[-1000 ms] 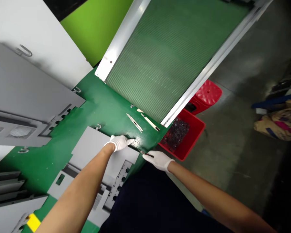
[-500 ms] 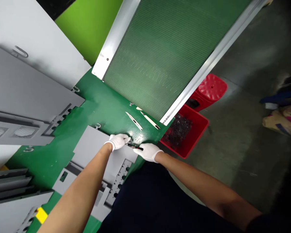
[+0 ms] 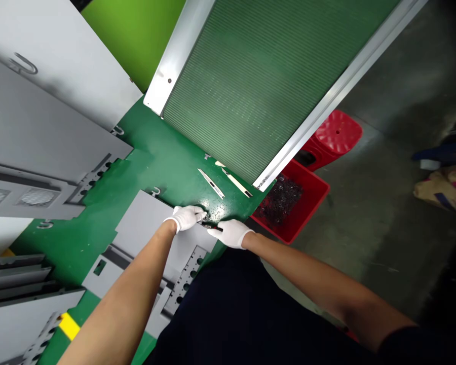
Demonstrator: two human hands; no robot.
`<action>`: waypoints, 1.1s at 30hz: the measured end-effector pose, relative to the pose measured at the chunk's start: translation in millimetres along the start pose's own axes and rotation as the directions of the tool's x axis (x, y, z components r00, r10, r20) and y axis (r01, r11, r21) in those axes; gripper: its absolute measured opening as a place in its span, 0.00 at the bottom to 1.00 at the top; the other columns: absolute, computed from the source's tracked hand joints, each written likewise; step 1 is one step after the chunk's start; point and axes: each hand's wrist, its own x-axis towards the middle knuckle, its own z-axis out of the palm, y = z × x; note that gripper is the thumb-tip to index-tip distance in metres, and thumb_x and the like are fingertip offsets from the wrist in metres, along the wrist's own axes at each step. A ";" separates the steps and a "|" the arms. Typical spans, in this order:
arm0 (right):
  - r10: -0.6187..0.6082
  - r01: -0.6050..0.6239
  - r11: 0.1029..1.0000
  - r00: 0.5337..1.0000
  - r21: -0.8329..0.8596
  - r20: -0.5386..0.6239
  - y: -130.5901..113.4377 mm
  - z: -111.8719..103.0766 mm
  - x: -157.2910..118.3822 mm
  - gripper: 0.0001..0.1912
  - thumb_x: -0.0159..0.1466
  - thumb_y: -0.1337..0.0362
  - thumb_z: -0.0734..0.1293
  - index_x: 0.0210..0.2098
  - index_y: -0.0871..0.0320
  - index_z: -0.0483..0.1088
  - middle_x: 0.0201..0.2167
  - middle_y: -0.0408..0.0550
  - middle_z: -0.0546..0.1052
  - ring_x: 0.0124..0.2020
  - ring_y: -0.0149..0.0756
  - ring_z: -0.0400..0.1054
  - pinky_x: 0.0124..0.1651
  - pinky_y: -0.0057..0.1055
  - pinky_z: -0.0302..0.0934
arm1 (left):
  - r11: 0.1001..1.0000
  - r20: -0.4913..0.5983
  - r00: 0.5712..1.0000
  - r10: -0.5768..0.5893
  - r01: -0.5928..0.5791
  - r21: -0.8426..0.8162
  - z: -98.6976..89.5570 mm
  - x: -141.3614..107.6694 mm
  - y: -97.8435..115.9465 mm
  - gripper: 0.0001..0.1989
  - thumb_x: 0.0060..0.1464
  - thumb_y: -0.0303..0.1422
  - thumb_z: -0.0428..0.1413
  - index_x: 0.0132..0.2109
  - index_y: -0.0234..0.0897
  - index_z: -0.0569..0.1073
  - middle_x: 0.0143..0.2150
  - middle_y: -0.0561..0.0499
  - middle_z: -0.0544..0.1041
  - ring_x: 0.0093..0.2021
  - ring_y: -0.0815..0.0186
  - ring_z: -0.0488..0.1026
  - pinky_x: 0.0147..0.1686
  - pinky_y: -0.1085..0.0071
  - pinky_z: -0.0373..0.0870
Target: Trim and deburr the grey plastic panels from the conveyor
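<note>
My left hand (image 3: 189, 218), in a white glove, is closed with its fingertips pinched at a small grey hook-like piece (image 3: 205, 219) by the edge of a grey sheet-metal panel (image 3: 144, 218). Facing it, my gloved right hand (image 3: 232, 233) is closed around a small hand tool (image 3: 213, 228) with a dark and red handle, seemingly pliers. The tool's tip points toward the left fingertips; its jaws are too small to make out. Under both hands lies the panel, flat on the green table (image 3: 167, 152). Small dark bits are scattered on the table just beyond the hands.
Two slim cutter knives, one grey (image 3: 211, 183) and one cream-handled (image 3: 237, 182), lie beyond my hands. A ribbed green conveyor (image 3: 251, 91) rises behind. Right are a red bin (image 3: 307, 208) with dark scraps and a red stool (image 3: 338, 133). Grey panels (image 3: 49, 121) stand left.
The view has shifted slightly. My hands stay close together at the panel's edge, with the tool at nearly the same spot; the grip of both hands looks unchanged.
</note>
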 end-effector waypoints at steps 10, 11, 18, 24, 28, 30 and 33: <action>-0.021 0.024 0.993 0.999 -0.111 0.028 -2.1 -5.3 6.3 0.46 0.66 0.33 0.44 0.45 0.62 0.77 0.42 0.65 0.80 0.46 0.55 0.75 0.46 0.42 0.65 | 1.000 -0.003 1.000 0.003 -0.003 0.011 0.4 2.5 0.2 0.23 0.61 0.53 0.45 0.36 0.44 0.76 0.34 0.56 0.79 0.38 0.64 0.74 0.47 0.68 0.63; -0.021 0.025 0.993 0.999 -0.118 0.037 -3.2 -7.0 6.3 0.46 0.66 0.33 0.44 0.45 0.62 0.77 0.42 0.66 0.80 0.46 0.56 0.75 0.46 0.42 0.65 | 1.000 -0.006 1.000 0.002 -0.002 0.012 0.5 2.6 0.4 0.23 0.61 0.53 0.45 0.36 0.43 0.76 0.33 0.56 0.79 0.37 0.64 0.74 0.47 0.68 0.63; 0.006 0.001 0.992 0.999 -0.124 0.051 -6.8 -8.6 4.4 0.44 0.66 0.34 0.45 0.45 0.61 0.77 0.43 0.66 0.80 0.47 0.56 0.75 0.46 0.44 0.66 | 1.000 -0.003 1.000 -0.015 0.015 0.013 0.7 2.1 1.4 0.22 0.61 0.52 0.45 0.35 0.44 0.75 0.34 0.56 0.79 0.38 0.64 0.74 0.49 0.67 0.62; 0.042 -0.038 0.996 0.998 -0.082 0.051 -7.3 -5.8 5.2 0.42 0.66 0.33 0.45 0.46 0.58 0.76 0.45 0.63 0.80 0.48 0.54 0.75 0.48 0.43 0.66 | 1.000 -0.003 1.000 -0.005 0.005 0.015 0.6 1.7 0.2 0.22 0.61 0.52 0.45 0.37 0.45 0.77 0.34 0.56 0.79 0.38 0.64 0.74 0.50 0.67 0.62; 0.061 -0.055 0.996 0.995 -0.073 0.080 -7.7 -6.1 8.4 0.42 0.66 0.33 0.46 0.46 0.58 0.76 0.46 0.63 0.80 0.48 0.54 0.75 0.48 0.43 0.66 | 1.000 -0.004 1.000 -0.013 0.013 0.009 -0.6 0.7 2.2 0.23 0.61 0.53 0.45 0.37 0.45 0.77 0.35 0.56 0.80 0.39 0.63 0.74 0.51 0.66 0.62; 0.056 -0.050 0.995 0.996 -0.088 0.073 -7.9 -6.0 8.8 0.42 0.66 0.33 0.47 0.46 0.58 0.76 0.45 0.63 0.80 0.47 0.55 0.75 0.47 0.44 0.67 | 1.000 -0.008 1.000 -0.014 0.014 0.014 -0.9 0.7 2.8 0.23 0.60 0.54 0.45 0.37 0.45 0.77 0.35 0.56 0.80 0.39 0.63 0.74 0.52 0.65 0.61; 0.021 -0.018 0.991 0.999 -0.135 0.026 -9.4 -5.9 6.9 0.43 0.66 0.34 0.45 0.45 0.60 0.77 0.43 0.64 0.80 0.46 0.56 0.76 0.46 0.44 0.67 | 1.000 -0.014 1.000 -0.009 0.009 0.012 -0.1 1.8 1.7 0.23 0.60 0.54 0.45 0.37 0.44 0.77 0.34 0.55 0.79 0.38 0.63 0.74 0.52 0.64 0.60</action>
